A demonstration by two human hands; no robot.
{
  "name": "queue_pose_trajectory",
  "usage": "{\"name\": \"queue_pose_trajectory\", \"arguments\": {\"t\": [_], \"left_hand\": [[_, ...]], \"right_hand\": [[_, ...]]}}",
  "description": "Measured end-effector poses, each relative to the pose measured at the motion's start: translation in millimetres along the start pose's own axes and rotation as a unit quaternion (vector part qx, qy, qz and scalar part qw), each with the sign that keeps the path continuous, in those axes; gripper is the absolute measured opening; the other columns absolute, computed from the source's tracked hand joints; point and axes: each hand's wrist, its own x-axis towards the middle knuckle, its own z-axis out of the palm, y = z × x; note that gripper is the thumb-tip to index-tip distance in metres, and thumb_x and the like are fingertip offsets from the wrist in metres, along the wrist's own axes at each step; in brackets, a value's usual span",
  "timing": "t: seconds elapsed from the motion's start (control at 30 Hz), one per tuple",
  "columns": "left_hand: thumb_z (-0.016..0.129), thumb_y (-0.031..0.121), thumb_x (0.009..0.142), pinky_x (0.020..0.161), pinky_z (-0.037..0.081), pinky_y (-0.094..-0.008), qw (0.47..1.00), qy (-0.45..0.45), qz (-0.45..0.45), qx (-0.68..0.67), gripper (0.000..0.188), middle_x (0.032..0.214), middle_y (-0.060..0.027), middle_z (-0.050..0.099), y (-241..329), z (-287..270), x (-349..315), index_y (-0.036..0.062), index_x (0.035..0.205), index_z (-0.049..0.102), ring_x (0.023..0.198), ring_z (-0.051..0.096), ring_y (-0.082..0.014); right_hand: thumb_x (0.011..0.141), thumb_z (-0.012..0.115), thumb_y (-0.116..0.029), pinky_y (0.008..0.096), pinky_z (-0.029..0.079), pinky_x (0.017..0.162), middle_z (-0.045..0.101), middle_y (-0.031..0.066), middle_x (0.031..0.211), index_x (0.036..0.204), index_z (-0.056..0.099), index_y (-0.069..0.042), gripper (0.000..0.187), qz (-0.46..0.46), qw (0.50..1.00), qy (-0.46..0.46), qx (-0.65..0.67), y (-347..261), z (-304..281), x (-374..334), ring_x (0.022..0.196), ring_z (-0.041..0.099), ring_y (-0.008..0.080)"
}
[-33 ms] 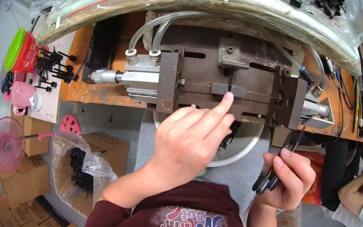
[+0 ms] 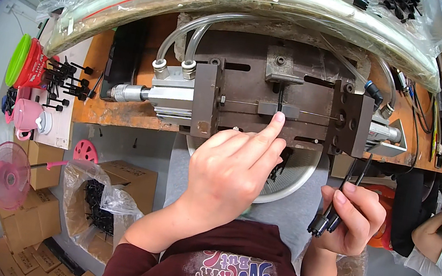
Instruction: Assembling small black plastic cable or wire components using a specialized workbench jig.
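My left hand reaches forward to the metal clamping fixture, its index finger stretched out. That fingertip touches the near end of a slim black rod, which stands in a small grey block in the middle of the fixture. The other fingers curl loosely with nothing visible in them, and the thumb is hidden. Off to the right, my right hand is closed around a few black plastic rods with ribbed, thicker heads. Their thin shafts point up and away from me.
Pneumatic cylinders with clear hoses flank the fixture on the wooden bench. A white basket with black parts sits in my lap. Left are a pink fan, cartons and a bagged box; another person sits right.
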Motion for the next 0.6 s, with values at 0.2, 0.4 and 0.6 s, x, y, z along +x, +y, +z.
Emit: {"name": "queue_pose_trajectory", "arguments": {"t": [0.2,0.4,0.6], "left_hand": [[0.079,0.012,0.067,0.065,0.050,-0.0290,1.000,0.008,-0.001,0.001,0.025,0.113,-0.0082,0.069,0,2,-1,0.0055,0.090,0.071,0.068,0.064,-0.0180],[0.079,0.012,0.067,0.063,0.049,-0.0276,1.000,-0.015,-0.014,0.006,0.025,0.114,-0.0073,0.069,2,-1,-1,0.0055,0.090,0.070,0.067,0.064,-0.0175],[0.082,0.012,0.065,0.065,0.052,-0.0266,0.979,-0.060,-0.062,-0.182,0.037,0.112,-0.0095,0.070,6,-18,-2,0.0047,0.100,0.072,0.071,0.067,-0.0164]], "right_hand": [[0.064,0.086,-0.003,0.0289,0.047,0.058,0.056,0.0053,0.100,0.098,0.068,-0.012,0.040,0.011,1.000,0.006,-0.020,0,0,-1,0.070,0.058,0.0181],[0.064,0.084,0.000,0.0296,0.047,0.060,0.056,0.0053,0.099,0.098,0.068,-0.010,0.038,0.001,1.000,0.011,-0.021,1,2,-3,0.071,0.058,0.0186],[0.064,0.080,0.003,0.0302,0.048,0.058,0.060,0.0067,0.099,0.097,0.071,-0.004,0.035,-0.057,0.998,-0.009,-0.024,8,8,-7,0.071,0.059,0.0194]]}}
